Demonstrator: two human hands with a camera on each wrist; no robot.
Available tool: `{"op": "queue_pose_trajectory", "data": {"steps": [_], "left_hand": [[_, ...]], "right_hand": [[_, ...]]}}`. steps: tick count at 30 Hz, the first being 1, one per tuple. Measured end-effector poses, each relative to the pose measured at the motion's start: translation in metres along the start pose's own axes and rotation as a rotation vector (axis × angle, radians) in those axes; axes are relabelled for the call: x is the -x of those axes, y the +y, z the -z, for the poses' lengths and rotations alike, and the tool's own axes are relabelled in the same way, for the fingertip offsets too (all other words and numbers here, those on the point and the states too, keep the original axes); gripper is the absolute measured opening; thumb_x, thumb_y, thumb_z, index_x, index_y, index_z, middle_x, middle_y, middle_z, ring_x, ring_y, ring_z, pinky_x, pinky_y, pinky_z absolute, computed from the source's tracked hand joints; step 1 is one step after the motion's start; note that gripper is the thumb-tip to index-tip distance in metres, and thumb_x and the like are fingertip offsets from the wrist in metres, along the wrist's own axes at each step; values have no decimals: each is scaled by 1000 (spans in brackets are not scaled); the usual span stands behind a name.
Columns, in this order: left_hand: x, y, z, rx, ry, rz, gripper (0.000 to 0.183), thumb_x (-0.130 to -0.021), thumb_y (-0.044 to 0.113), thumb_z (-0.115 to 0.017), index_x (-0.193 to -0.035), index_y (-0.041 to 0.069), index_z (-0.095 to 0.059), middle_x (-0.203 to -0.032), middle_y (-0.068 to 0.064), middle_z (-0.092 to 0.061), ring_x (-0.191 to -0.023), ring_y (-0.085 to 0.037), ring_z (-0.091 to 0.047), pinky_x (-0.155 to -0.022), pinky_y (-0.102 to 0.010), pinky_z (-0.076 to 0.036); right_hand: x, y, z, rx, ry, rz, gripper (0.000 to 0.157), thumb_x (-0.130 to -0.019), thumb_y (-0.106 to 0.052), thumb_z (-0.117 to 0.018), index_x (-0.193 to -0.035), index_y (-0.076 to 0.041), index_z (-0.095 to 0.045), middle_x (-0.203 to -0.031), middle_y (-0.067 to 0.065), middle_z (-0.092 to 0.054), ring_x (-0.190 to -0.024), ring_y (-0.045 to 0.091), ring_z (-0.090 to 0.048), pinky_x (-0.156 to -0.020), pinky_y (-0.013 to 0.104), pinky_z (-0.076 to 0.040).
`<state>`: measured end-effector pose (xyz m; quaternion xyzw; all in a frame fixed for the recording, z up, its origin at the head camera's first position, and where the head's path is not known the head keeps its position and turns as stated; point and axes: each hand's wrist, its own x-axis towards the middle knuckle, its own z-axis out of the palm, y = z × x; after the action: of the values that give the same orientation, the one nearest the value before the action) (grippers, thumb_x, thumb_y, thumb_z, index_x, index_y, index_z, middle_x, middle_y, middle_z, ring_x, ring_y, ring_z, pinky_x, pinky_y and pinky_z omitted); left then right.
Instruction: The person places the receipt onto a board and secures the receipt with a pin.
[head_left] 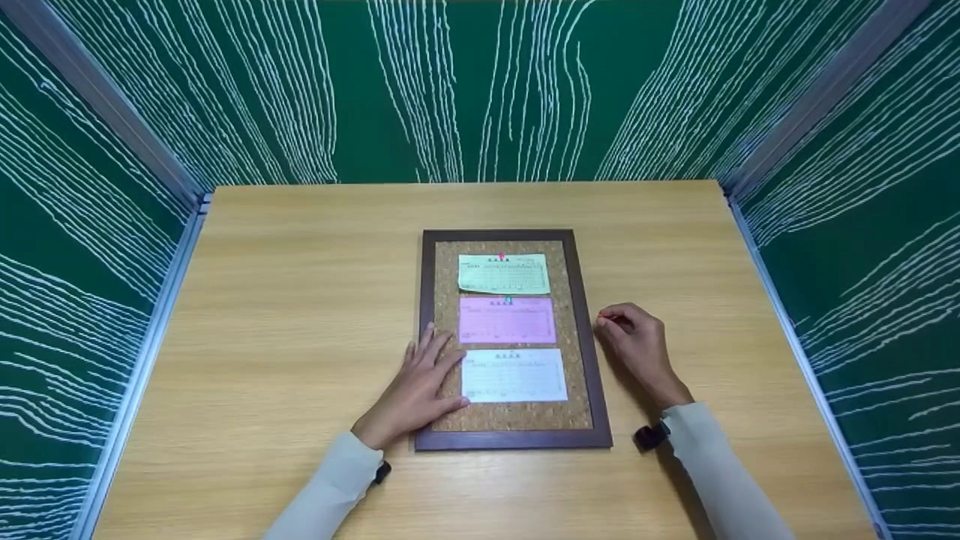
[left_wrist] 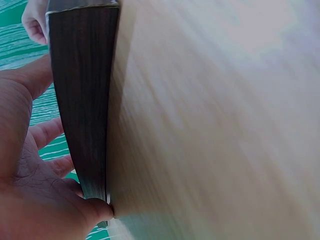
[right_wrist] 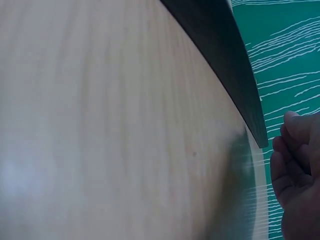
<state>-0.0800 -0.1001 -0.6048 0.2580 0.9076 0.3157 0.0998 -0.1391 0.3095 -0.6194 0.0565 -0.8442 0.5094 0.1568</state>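
A cork board (head_left: 517, 418) in a dark brown frame (head_left: 514, 440) lies on the table. Three printed slips run down it: a green slip (head_left: 504, 279) with a red push pin (head_left: 502, 256), a pink slip (head_left: 506, 322) with a green push pin (head_left: 508, 299), and a white slip (head_left: 514, 377) lowest. My left hand (head_left: 420, 386) rests spread over the left frame edge, its thumb and a finger at the white slip's left edge. Just right of the frame, my right hand (head_left: 639, 346) pinches a small red push pin (head_left: 601, 316), which the right wrist view does not show.
The wooden table (head_left: 300, 300) extends around the board. Green panels (head_left: 397, 90) with white wavy lines stand behind and at both sides, with metal posts (head_left: 832, 97) at the corners. Dark wrist devices (head_left: 651, 436) sit at both sleeves.
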Motion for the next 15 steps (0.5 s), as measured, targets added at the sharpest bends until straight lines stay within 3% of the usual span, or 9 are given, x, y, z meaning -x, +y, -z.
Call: {"op": "queue_pose_trajectory", "data": {"steps": [5, 15], "left_hand": [[1, 0, 0, 10, -9, 2, 80, -99, 45, -82, -164, 11, -51, -181, -18, -22, -169, -44, 3, -132, -71, -4], [0, -1, 0, 9, -7, 2, 80, -99, 45, -82, -164, 10, -51, -182, -17, -21, -169, -44, 4, -132, -71, -4]], "right_hand": [[-1, -5, 4, -23, -43, -37, 5, -97, 6, -80, -101, 6, -79, -99, 17, -79, -91, 14, -72, -83, 11, -56], [-2, -18, 5, -20, -78, -13, 7, -98, 3, -80, -100, 8, -76, -97, 13, -79, -91, 18, -70, -86, 14, -55]]}}
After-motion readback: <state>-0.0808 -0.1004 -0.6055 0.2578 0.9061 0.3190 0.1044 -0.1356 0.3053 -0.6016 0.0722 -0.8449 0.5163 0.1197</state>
